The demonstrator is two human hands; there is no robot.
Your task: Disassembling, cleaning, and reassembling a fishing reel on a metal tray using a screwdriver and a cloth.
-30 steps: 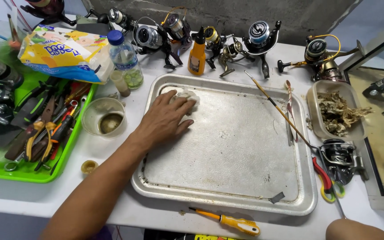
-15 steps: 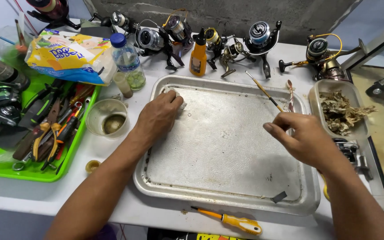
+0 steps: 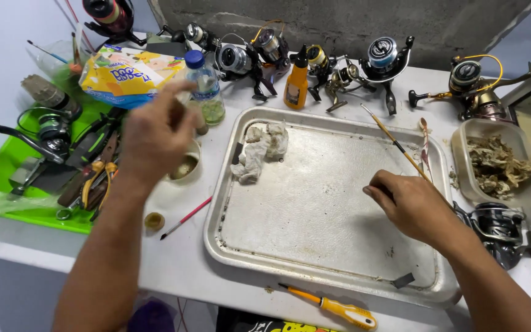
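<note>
My left hand (image 3: pixel 155 132) is raised and blurred above the small bowl (image 3: pixel 185 166), close to the plastic bottle (image 3: pixel 207 92) and the yellow tissue pack (image 3: pixel 130 74). Its fingers are loose and nothing shows in it. A crumpled white tissue (image 3: pixel 259 150) lies free in the far left corner of the metal tray (image 3: pixel 216 233). My right hand (image 3: pixel 413 206) rests knuckles up on the right part of the tray with its fingers loosely curled down and nothing visible in them. It lies just beside a thin wooden brush (image 3: pixel 394 142) that leans over the tray's rim.
Several fishing reels (image 3: pixel 382 58) line the back wall, with an orange oil bottle (image 3: pixel 296 80) among them. A green tray (image 3: pixel 7 178) of tools and a reel sits left. A red brush (image 3: pixel 185 217), a screwdriver (image 3: pixel 333 305), a tub of debris (image 3: pixel 499 163) and another reel (image 3: pixel 499 227) surround the metal tray.
My left hand has let go of the tissue on the tray and lifted left towards the bottle and tissue pack. My right hand has come in and settled low on the tray's right side.
</note>
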